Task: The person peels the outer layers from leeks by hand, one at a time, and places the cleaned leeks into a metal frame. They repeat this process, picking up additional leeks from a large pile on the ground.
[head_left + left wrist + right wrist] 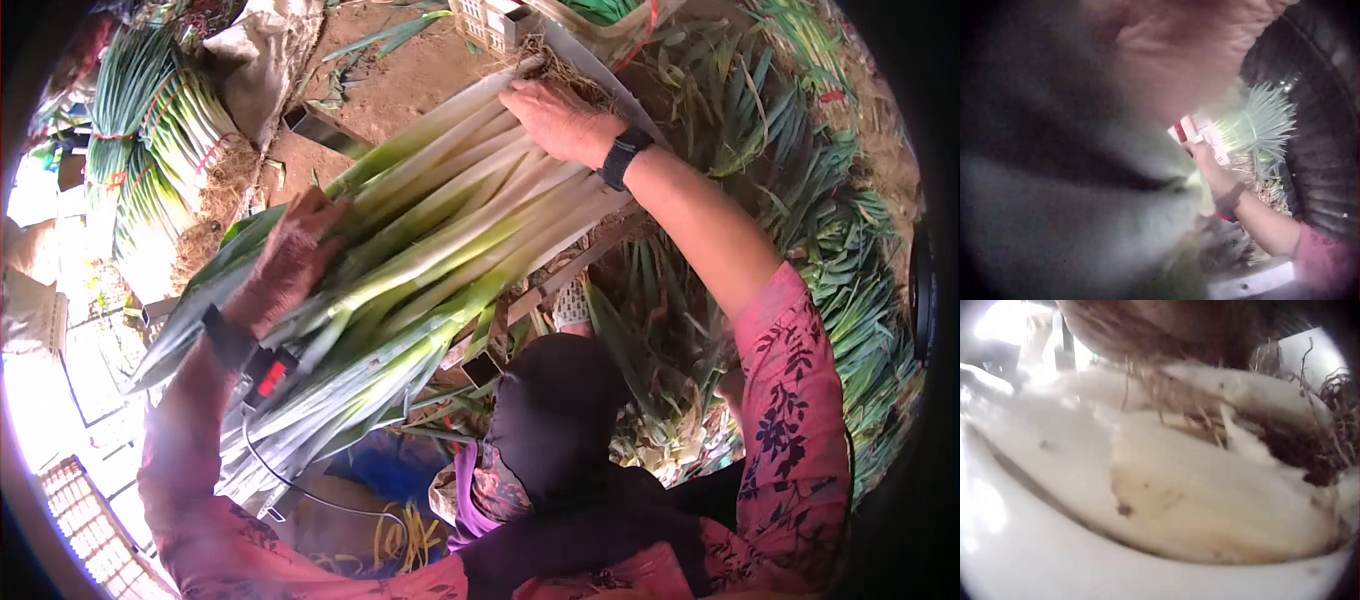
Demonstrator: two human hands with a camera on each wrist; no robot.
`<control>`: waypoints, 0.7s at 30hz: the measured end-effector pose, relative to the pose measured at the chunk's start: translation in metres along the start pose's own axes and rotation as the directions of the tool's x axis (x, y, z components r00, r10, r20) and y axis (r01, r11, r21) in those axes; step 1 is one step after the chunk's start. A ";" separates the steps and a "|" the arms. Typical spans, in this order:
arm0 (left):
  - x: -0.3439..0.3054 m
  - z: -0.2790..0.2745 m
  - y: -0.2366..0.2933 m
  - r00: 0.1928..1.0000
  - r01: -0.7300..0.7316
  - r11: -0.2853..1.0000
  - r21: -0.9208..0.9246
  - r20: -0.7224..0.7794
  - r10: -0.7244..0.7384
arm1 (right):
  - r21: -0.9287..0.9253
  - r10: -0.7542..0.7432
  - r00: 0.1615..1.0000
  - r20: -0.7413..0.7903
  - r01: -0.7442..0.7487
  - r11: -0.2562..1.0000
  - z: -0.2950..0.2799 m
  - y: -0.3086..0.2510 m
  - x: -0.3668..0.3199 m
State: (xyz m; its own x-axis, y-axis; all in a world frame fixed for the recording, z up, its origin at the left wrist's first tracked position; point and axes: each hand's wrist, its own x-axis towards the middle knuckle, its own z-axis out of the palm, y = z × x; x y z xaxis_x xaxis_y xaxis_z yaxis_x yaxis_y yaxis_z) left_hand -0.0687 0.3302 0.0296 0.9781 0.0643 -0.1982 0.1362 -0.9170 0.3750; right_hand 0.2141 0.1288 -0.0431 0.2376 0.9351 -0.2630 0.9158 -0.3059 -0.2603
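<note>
A thick pile of long green onions (440, 230) lies slanted before me, white root ends at the upper right and leaves toward the lower left. My right hand (565, 122) grips the far stalks close to their roots (575, 85). My left hand (290, 260) holds the far side of the pile lower down, around the green part, its fingertips partly hidden. In the right wrist view, white stalks (1210, 487) with brown rootlets fill the space under the hand (1166, 328). Blurred leaves (1072, 219) cover much of the left wrist view, below the left palm (1179, 56).
A metal rail (575, 265) runs beneath the pile, and a pale board (610, 85) stands at the root ends. Tied onion bundles (145, 150) lie at the upper left. Loose green leaves (850, 280) are heaped along the right. A light crate (485, 22) stands at the top.
</note>
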 end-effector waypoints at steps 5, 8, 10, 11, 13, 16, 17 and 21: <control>0.010 0.005 -0.027 1.000 -0.025 0.998 -0.059 -0.009 0.024 | 0.135 0.014 0.984 -0.179 0.011 0.991 0.029 0.015 0.025; 0.013 0.005 -0.020 0.998 -0.057 0.997 0.057 0.016 0.056 | 0.025 0.059 0.998 -0.023 -0.058 0.998 0.022 0.007 0.030; 0.019 0.005 -0.032 0.987 -0.144 0.957 0.251 0.099 0.123 | -0.020 0.043 0.999 0.025 -0.043 0.999 0.018 0.004 0.033; 0.017 0.001 -0.029 0.990 -0.127 0.959 0.253 0.095 0.105 | -0.043 0.021 0.998 0.053 -0.019 0.999 0.019 0.001 0.038; 0.025 -0.008 -0.019 0.982 -0.176 0.903 0.392 0.137 0.132 | 0.122 0.131 0.989 -0.069 -0.122 0.985 0.027 0.006 0.035; 0.026 -0.003 -0.013 0.985 -0.163 0.941 0.298 0.096 0.140 | 0.239 -0.056 0.983 -0.173 0.097 0.966 0.020 0.002 0.014; 0.027 0.005 -0.014 0.983 -0.065 0.949 0.308 0.185 0.007 | 0.235 -0.056 0.984 -0.169 0.095 0.967 0.010 0.000 0.003; 0.022 0.021 -0.019 0.995 -0.040 0.998 0.049 0.089 0.035 | 0.065 -0.237 0.972 0.000 0.236 0.970 -0.010 0.002 -0.020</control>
State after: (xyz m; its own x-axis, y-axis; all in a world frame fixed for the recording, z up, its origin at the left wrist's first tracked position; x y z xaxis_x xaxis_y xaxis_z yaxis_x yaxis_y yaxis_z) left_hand -0.0535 0.3409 -0.0007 0.9643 -0.0036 -0.2648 0.0894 -0.9368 0.3382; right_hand 0.2142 0.1114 -0.0294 0.0141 0.9809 -0.1939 0.9230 -0.0874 -0.3747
